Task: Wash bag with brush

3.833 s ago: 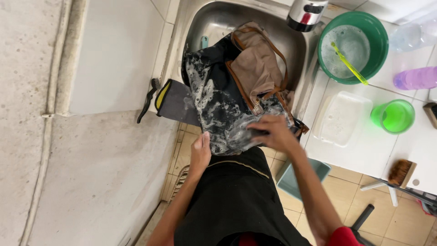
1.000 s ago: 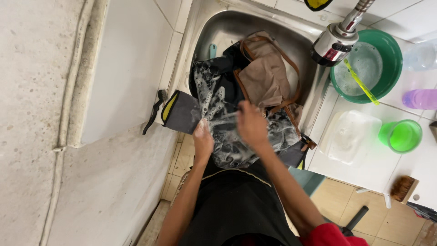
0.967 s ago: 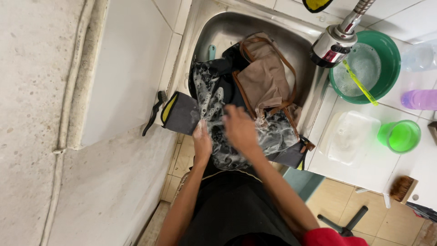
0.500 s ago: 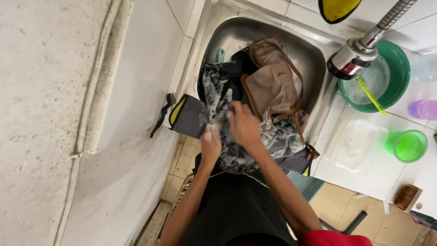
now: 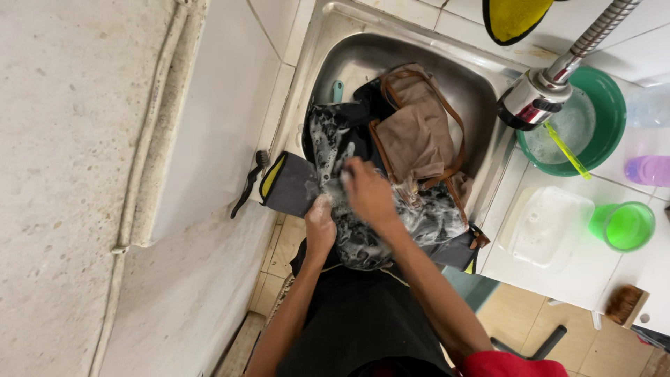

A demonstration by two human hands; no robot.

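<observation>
A white tiled counter [image 5: 593, 279] runs along a pale wall, with a steel sink [image 5: 363, 49] set into its left end and tan floor tiles showing below. Draped over the sink's front rim lies a dark bag [image 5: 377, 230], its black fabric mottled white with soap foam; a grey flap edged in yellow hangs over the sink's left edge, and a black strap dangles beside it. Behind it in the basin sits a brown bag [image 5: 415, 136] with tan leather straps, touching the dark one.

The left hand [image 5: 319, 225] presses on the foamy fabric at the front rim, its fingers curled into the cloth and lathered. The right hand [image 5: 366, 192] lies flat on the dark bag just beside the brown bag, fingers bent down against the wet surface, gripping or rubbing it; which one cannot be told.

A chrome faucet head [image 5: 532, 101] hangs over the sink's right edge. On the counter to the right stand a green basin [image 5: 607, 91] with water, a clear lidded box [image 5: 548, 227], a green cup [image 5: 624, 227] and a brush [image 5: 623, 304] near the front edge.

Compared with half a second ago, the right hand has slid a little toward the sink's left side, nearer the left hand, and the view has drawn closer.
</observation>
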